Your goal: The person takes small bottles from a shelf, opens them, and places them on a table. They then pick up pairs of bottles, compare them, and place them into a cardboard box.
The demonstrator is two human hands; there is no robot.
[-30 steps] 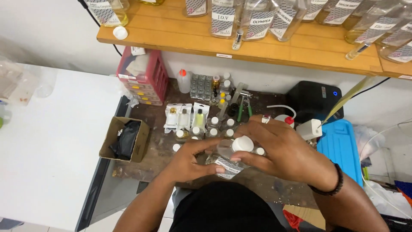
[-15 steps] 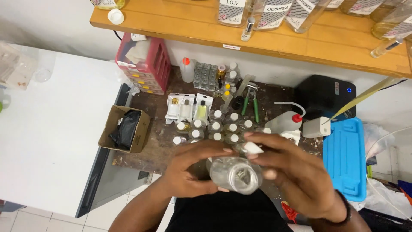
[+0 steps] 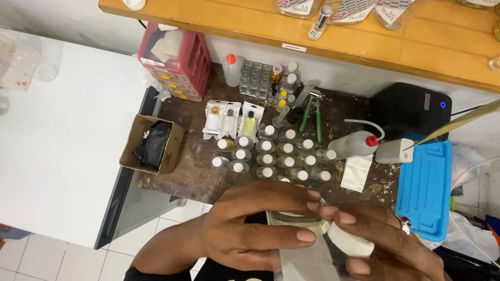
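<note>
Head view: the left hand [image 3: 245, 234] curls its fingers across a clear bag [image 3: 302, 260] at the bottom of the frame, pressing it flat. The right hand [image 3: 388, 247] meets it there, fingers pinching a white cap [image 3: 350, 242] just beside the bag's top. Beyond them, rows of small capped bottles [image 3: 271, 156] stand on the dark table [image 3: 192, 171], a cardboard box [image 3: 152, 144] off to the left

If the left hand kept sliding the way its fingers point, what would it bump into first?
The left hand points rightward, so it would likely meet the white cap held in the right hand; they are nearly touching.
</note>
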